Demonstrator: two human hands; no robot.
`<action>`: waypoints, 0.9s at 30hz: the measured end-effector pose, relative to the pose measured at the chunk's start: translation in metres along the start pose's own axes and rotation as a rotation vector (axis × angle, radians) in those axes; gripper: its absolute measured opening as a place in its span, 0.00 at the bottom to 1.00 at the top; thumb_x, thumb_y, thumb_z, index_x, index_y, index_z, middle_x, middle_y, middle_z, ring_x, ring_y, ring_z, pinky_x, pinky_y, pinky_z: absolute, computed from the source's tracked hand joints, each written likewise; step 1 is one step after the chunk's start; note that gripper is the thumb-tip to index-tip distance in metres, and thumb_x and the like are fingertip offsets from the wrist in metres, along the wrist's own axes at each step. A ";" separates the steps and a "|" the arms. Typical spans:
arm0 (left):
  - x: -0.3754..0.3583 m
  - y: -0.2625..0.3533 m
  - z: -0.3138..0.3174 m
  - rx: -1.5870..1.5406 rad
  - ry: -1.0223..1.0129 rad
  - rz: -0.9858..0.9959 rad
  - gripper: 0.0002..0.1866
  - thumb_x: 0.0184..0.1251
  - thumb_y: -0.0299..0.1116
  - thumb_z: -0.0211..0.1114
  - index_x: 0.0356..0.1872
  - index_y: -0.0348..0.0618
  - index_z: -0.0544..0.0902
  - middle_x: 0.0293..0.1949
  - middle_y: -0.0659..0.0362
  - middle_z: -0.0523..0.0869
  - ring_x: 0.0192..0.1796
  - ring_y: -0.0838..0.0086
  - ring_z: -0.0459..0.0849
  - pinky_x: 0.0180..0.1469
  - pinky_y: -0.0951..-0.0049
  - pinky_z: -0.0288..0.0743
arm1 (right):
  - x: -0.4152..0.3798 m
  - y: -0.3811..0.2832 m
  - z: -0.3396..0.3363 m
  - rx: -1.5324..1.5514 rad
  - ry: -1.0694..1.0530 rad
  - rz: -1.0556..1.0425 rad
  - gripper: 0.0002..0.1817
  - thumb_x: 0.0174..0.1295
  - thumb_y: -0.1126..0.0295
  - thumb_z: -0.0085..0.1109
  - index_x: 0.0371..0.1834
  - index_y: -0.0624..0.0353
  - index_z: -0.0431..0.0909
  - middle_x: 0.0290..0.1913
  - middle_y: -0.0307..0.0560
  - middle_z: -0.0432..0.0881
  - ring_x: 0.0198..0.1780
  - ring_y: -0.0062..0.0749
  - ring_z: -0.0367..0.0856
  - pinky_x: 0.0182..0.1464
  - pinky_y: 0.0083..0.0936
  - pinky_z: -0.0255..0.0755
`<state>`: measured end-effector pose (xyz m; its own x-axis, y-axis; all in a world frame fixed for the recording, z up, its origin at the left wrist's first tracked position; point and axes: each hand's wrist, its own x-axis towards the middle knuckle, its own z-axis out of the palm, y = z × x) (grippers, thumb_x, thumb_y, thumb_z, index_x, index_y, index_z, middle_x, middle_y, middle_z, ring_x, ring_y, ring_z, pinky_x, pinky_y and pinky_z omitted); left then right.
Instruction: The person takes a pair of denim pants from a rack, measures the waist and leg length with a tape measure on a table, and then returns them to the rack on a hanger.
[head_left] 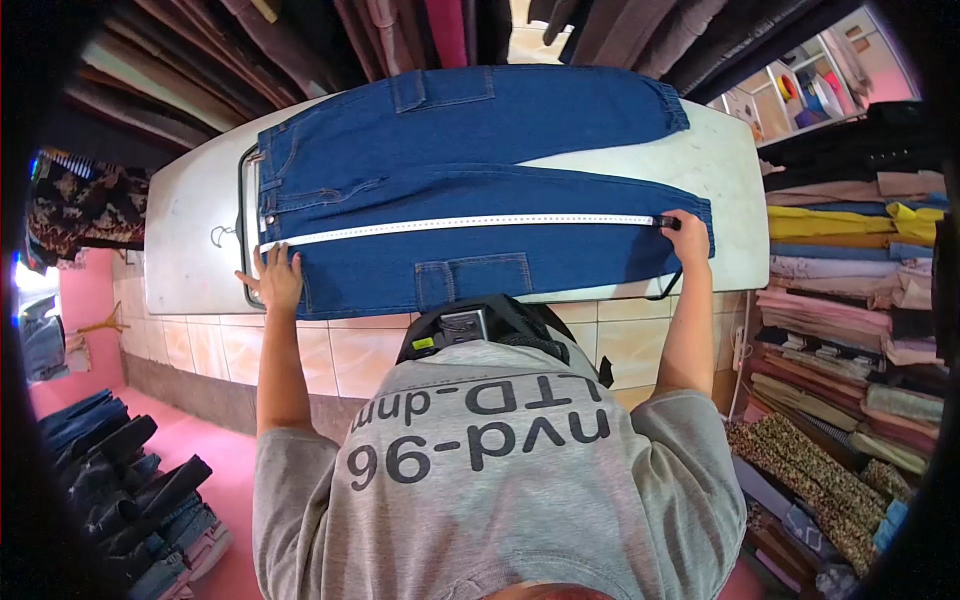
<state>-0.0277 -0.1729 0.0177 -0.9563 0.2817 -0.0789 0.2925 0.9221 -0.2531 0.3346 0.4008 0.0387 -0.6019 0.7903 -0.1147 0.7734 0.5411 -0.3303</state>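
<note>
— Head view: our grey shirt hides the table's (190, 215) near edge; what else do we see?

— Blue denim jeans (470, 190) lie flat on the white table, a white measuring tape (460, 224) stretched along one leg. Our left hand (276, 280) presses the tape's waistband end with fingers together; our right hand (686, 232) pinches the hem end. Stacked folded fabrics (850, 300) fill the shelves beside us, above a pink floor (225, 470).

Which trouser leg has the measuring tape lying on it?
The near leg, the one closest to the person. The tape runs along it between both hands; the far leg is bare.
</note>
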 end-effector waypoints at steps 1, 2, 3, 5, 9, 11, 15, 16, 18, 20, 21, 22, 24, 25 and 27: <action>0.000 0.000 -0.003 0.015 -0.031 -0.001 0.23 0.70 0.51 0.48 0.60 0.57 0.75 0.64 0.68 0.72 0.74 0.62 0.51 0.64 0.25 0.25 | 0.001 0.003 -0.002 -0.005 0.005 0.010 0.16 0.44 0.72 0.70 0.40 0.48 0.84 0.35 0.49 0.84 0.40 0.45 0.83 0.42 0.36 0.75; -0.001 0.001 -0.003 0.021 -0.042 -0.004 0.23 0.71 0.52 0.47 0.61 0.57 0.74 0.64 0.68 0.71 0.74 0.62 0.50 0.63 0.25 0.24 | 0.003 0.005 -0.003 -0.012 -0.010 0.019 0.17 0.44 0.72 0.70 0.40 0.48 0.84 0.35 0.49 0.85 0.40 0.45 0.83 0.42 0.36 0.75; -0.002 0.001 -0.003 0.028 -0.053 -0.009 0.24 0.71 0.52 0.46 0.62 0.56 0.73 0.65 0.68 0.70 0.75 0.61 0.49 0.63 0.25 0.24 | 0.003 0.005 -0.005 -0.017 -0.025 0.027 0.17 0.44 0.73 0.70 0.40 0.48 0.84 0.35 0.48 0.85 0.40 0.45 0.83 0.41 0.36 0.75; -0.003 0.001 -0.004 0.051 -0.115 -0.025 0.26 0.71 0.53 0.44 0.66 0.59 0.68 0.68 0.68 0.67 0.75 0.60 0.47 0.63 0.25 0.23 | 0.006 0.010 -0.007 -0.030 -0.018 0.030 0.17 0.44 0.73 0.71 0.40 0.48 0.84 0.35 0.48 0.84 0.40 0.45 0.83 0.41 0.37 0.75; -0.003 0.003 -0.004 0.103 -0.213 -0.067 0.28 0.72 0.57 0.39 0.70 0.64 0.61 0.71 0.72 0.60 0.76 0.60 0.42 0.63 0.24 0.26 | 0.008 0.021 -0.011 -0.011 -0.001 0.011 0.17 0.42 0.76 0.70 0.40 0.52 0.84 0.31 0.48 0.84 0.35 0.42 0.82 0.39 0.33 0.74; -0.002 0.004 -0.005 0.125 -0.245 -0.081 0.29 0.72 0.57 0.38 0.71 0.65 0.58 0.72 0.73 0.58 0.76 0.60 0.41 0.64 0.25 0.26 | 0.012 0.029 -0.014 -0.055 -0.032 0.046 0.17 0.44 0.73 0.71 0.40 0.47 0.84 0.36 0.47 0.85 0.41 0.44 0.82 0.42 0.37 0.75; -0.002 0.008 -0.014 0.098 -0.297 -0.100 0.30 0.71 0.59 0.39 0.72 0.66 0.56 0.73 0.73 0.56 0.76 0.59 0.41 0.65 0.26 0.27 | 0.016 0.054 -0.023 -0.068 0.002 0.066 0.17 0.44 0.74 0.70 0.40 0.47 0.84 0.35 0.48 0.85 0.40 0.44 0.83 0.42 0.36 0.75; -0.002 0.007 -0.012 0.090 -0.292 -0.098 0.31 0.70 0.60 0.39 0.72 0.66 0.56 0.73 0.73 0.56 0.76 0.58 0.41 0.64 0.26 0.27 | 0.018 0.061 -0.026 -0.081 0.006 0.073 0.17 0.43 0.74 0.70 0.40 0.47 0.84 0.35 0.48 0.85 0.40 0.44 0.83 0.43 0.36 0.75; -0.001 0.005 -0.007 0.084 -0.285 -0.094 0.32 0.69 0.61 0.39 0.72 0.66 0.56 0.73 0.73 0.56 0.76 0.58 0.41 0.64 0.25 0.27 | 0.020 0.067 -0.032 -0.100 0.017 0.103 0.18 0.42 0.74 0.71 0.40 0.48 0.84 0.35 0.49 0.85 0.40 0.44 0.83 0.43 0.36 0.76; 0.000 0.002 -0.002 0.063 -0.274 -0.086 0.34 0.67 0.64 0.41 0.72 0.65 0.56 0.73 0.72 0.55 0.76 0.56 0.41 0.63 0.24 0.27 | 0.023 0.079 -0.034 -0.114 0.024 0.099 0.18 0.42 0.74 0.71 0.40 0.48 0.84 0.35 0.49 0.85 0.40 0.44 0.83 0.43 0.36 0.76; -0.001 0.002 -0.003 0.064 -0.273 -0.084 0.34 0.67 0.64 0.41 0.72 0.65 0.56 0.73 0.72 0.55 0.76 0.56 0.41 0.63 0.24 0.27 | 0.025 0.084 -0.036 -0.129 0.031 0.093 0.18 0.42 0.74 0.71 0.40 0.48 0.84 0.35 0.49 0.85 0.40 0.44 0.83 0.43 0.36 0.76; -0.001 0.003 -0.005 0.041 -0.286 -0.080 0.36 0.66 0.65 0.42 0.72 0.64 0.55 0.74 0.71 0.54 0.76 0.55 0.40 0.63 0.24 0.25 | 0.026 0.089 -0.038 -0.128 0.032 0.096 0.18 0.42 0.74 0.71 0.40 0.48 0.84 0.35 0.49 0.85 0.40 0.44 0.83 0.43 0.36 0.76; 0.001 0.000 -0.004 0.017 -0.312 -0.076 0.39 0.64 0.67 0.43 0.73 0.62 0.54 0.74 0.71 0.52 0.76 0.54 0.39 0.63 0.25 0.24 | 0.030 0.096 -0.041 -0.093 0.036 0.082 0.18 0.42 0.74 0.71 0.40 0.48 0.84 0.35 0.49 0.85 0.40 0.44 0.83 0.42 0.36 0.75; 0.002 -0.001 -0.003 0.018 -0.310 -0.074 0.39 0.64 0.67 0.43 0.73 0.62 0.54 0.74 0.71 0.52 0.76 0.54 0.39 0.63 0.25 0.24 | 0.032 0.099 -0.041 -0.091 0.036 0.085 0.18 0.42 0.74 0.71 0.40 0.48 0.84 0.35 0.49 0.85 0.40 0.44 0.83 0.42 0.36 0.75; 0.003 0.000 -0.001 0.046 -0.331 -0.080 0.39 0.64 0.67 0.42 0.73 0.62 0.53 0.75 0.71 0.51 0.76 0.54 0.38 0.63 0.25 0.25 | 0.038 0.104 -0.044 -0.073 0.009 0.084 0.17 0.42 0.75 0.71 0.39 0.47 0.85 0.34 0.49 0.85 0.39 0.44 0.83 0.41 0.36 0.75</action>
<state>-0.0309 -0.1716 0.0188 -0.9262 0.1005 -0.3634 0.2233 0.9228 -0.3139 0.4010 0.4994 0.0412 -0.5327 0.8362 -0.1304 0.8337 0.4921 -0.2505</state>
